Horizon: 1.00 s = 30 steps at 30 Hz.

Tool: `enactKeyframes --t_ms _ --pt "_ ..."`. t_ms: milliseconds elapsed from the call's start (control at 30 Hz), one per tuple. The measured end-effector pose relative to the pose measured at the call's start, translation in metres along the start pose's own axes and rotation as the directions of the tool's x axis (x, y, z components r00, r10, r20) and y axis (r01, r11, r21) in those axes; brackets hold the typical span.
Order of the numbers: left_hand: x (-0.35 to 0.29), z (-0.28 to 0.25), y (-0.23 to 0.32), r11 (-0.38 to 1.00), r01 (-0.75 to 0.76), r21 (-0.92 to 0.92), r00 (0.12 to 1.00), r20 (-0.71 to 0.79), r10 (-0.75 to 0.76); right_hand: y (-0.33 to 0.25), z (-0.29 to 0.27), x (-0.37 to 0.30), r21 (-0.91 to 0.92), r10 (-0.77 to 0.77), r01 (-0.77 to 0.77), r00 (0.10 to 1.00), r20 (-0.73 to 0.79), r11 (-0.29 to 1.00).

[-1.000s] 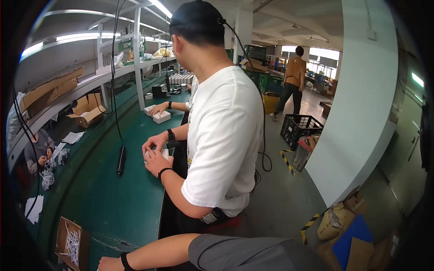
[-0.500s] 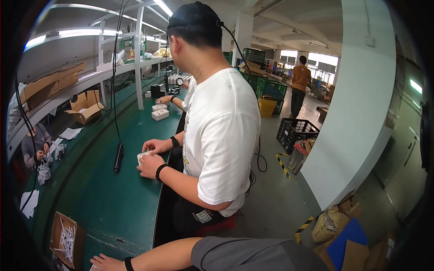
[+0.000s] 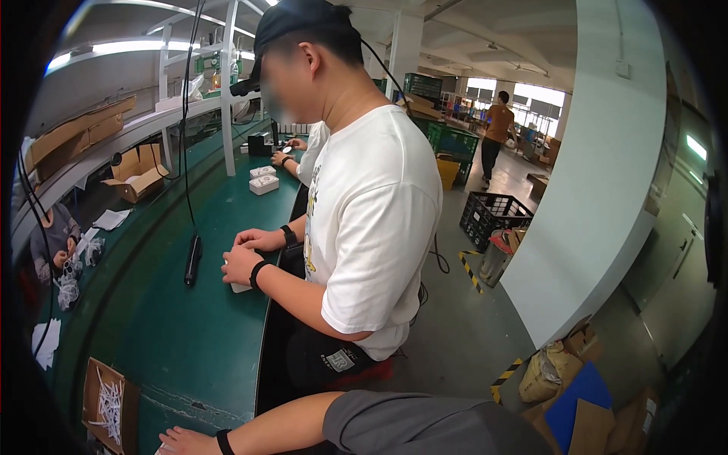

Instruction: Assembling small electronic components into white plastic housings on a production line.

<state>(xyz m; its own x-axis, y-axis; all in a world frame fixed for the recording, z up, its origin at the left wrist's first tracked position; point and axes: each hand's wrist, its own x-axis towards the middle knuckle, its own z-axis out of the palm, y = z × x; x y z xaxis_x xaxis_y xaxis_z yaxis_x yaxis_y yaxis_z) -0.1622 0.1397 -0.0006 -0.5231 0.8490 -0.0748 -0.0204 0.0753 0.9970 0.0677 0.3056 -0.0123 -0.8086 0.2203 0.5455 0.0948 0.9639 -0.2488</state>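
Low at the left, my right hand (image 3: 186,441) reaches in over the green bench (image 3: 182,364), a black band on its wrist. Its bent fingers are on a white object (image 3: 160,450), which is mostly cut off by the picture's lower edge. Beside this hand stands an open brown carton (image 3: 95,387) with several thin white strips (image 3: 110,406) in it. My left hand is out of view. Farther along the bench, a co-worker in a white T-shirt has both hands (image 3: 250,254) around a small white box (image 3: 240,287).
A black handheld tool (image 3: 193,260) hangs on a cable over the bench. Two white boxes (image 3: 264,183) lie beyond the co-worker's hands. Another person's hands work farther off. At right are a black crate (image 3: 493,220), a pillar (image 3: 572,189) and cardboard (image 3: 591,425).
The co-worker's head has turned down toward the box, and their hands have shifted on it. The person in brown has walked farther away. My right hand has barely moved in the picture.
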Motion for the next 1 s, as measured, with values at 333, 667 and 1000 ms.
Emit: enactKeyframes --t_ms 333,667,1000 --pt "-0.012 0.001 0.009 0.991 -0.041 0.124 0.999 -0.027 0.044 0.09 -0.061 -0.005 -0.152 0.496 -0.495 0.868 -0.031 0.856" --pt "-0.011 0.015 0.018 0.991 -0.023 0.134 0.998 -0.049 0.03 0.038 -0.019 0.017 -0.034 0.086 -0.094 0.981 -0.173 0.995" --pt "-0.015 0.009 0.01 0.961 -0.154 0.228 0.986 -0.032 0.166 0.037 -0.016 0.068 0.336 0.215 -0.273 0.956 0.2 0.902"
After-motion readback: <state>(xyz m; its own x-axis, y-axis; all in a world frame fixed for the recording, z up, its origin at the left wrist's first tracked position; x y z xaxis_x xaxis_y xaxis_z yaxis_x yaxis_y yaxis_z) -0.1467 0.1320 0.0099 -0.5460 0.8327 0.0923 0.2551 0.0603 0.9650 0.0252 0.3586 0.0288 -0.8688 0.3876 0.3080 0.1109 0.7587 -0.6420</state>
